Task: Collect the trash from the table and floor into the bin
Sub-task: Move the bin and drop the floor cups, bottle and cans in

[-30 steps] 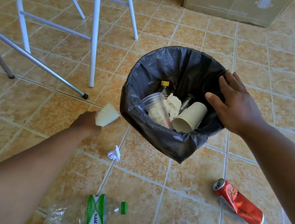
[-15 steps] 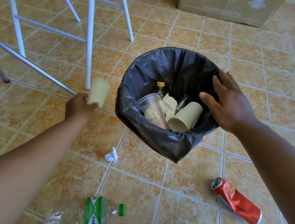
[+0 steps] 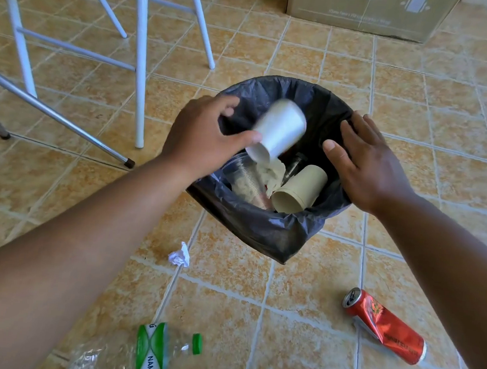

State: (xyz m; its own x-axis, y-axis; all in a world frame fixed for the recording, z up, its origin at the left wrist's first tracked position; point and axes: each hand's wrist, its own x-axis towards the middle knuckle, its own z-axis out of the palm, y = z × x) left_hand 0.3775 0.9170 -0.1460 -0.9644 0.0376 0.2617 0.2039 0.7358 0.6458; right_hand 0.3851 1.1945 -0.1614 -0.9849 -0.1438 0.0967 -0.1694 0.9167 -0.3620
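my left hand is over the bin's left rim, fingers loosely spread. the white cup sits at my thumb tip, tilted, mouth pointing down toward me, blurred above the bin's opening; i cannot tell whether the thumb actually touches it, and no finger is wrapped round it. my right hand lies flat on the bin's right rim, fingers together and thumb out, pressing on the black liner.

inside the bin, under the white cup, there is a clear cup on its side at the left, crumpled tissue in the middle, and a beige cup lying on its side at the right with its mouth toward me. something dark and narrow shows behind the beige cup; i cannot tell what it is.

on the floor in front of the bin, toward me: a small paper wad just off the bin's near left side, a crushed bottle with a green label and green cap further out on that same side, and a dented red can lying off the bin's near right. white chair legs stand left of the bin, and a cardboard box sits well beyond it.
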